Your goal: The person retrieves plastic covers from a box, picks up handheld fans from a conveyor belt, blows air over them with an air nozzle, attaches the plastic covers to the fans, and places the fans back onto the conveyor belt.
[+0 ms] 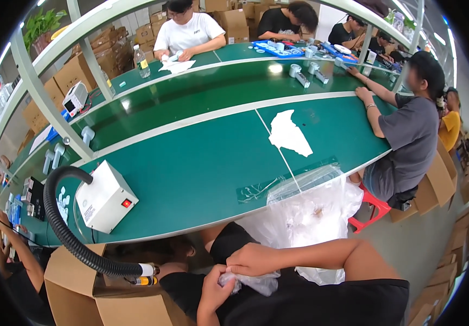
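Note:
My left hand [215, 289] and my right hand [253, 259] meet above my lap, below the table's near edge. Both are closed on a crumpled clear plastic bag [267, 283], whose loose part sticks out under my right wrist. What else may be inside the bag cannot be made out. Just beyond my hands, a large translucent plastic bag [321, 209] hangs off the edge of the green table [202, 168], its top taped there. Farther up the tabletop lies an irregular white sheet [290, 136].
A white machine [106, 198] with a black corrugated hose [49, 204] stands at left, above an open cardboard box [74, 271]. A green conveyor [191, 103] carries pale blue handheld devices [299, 75]. A co-worker [411, 130] sits at right near a red stool [373, 209]; others sit opposite.

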{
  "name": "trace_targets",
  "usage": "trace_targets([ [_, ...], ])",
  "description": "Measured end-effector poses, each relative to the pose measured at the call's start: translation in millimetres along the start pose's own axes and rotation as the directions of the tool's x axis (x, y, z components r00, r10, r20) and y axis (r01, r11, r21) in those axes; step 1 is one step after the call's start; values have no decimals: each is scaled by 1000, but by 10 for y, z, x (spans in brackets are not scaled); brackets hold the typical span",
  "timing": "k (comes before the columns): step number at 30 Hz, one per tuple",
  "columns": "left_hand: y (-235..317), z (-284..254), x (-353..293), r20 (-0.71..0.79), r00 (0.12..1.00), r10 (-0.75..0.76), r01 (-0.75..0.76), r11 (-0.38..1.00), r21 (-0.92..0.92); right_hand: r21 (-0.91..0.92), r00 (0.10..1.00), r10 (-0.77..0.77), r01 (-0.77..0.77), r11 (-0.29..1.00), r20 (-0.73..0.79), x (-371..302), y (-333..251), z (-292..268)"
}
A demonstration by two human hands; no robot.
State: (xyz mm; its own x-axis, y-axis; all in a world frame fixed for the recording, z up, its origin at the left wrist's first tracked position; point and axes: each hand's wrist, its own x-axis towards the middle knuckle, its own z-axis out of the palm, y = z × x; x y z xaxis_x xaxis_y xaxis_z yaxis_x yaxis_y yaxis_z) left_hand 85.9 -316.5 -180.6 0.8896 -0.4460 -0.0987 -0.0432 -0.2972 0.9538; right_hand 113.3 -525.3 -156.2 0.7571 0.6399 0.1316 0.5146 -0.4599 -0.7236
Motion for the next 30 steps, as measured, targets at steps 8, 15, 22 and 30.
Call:
trace_targets([
  [8, 14, -24, -8, -106, 975, 195, -222, 860, -460, 818, 912, 325, -379, 432, 251, 4, 168, 49],
  [15, -161, 32, 16, -210, 964, -160, -49, 672, -739, 398, 879, 135, 66, 915, -457, 8, -51, 270],
  [22, 9, 63, 157, -265, 953, -147, -133, 581, -803, -18, 872, 12, -24, 1000, -490, -47, -203, 369],
  [30, -143, 152, 116, -406, 908, 104, -191, 965, -181, -301, 972, -106, 39, 953, -210, -60, -243, 308],
])
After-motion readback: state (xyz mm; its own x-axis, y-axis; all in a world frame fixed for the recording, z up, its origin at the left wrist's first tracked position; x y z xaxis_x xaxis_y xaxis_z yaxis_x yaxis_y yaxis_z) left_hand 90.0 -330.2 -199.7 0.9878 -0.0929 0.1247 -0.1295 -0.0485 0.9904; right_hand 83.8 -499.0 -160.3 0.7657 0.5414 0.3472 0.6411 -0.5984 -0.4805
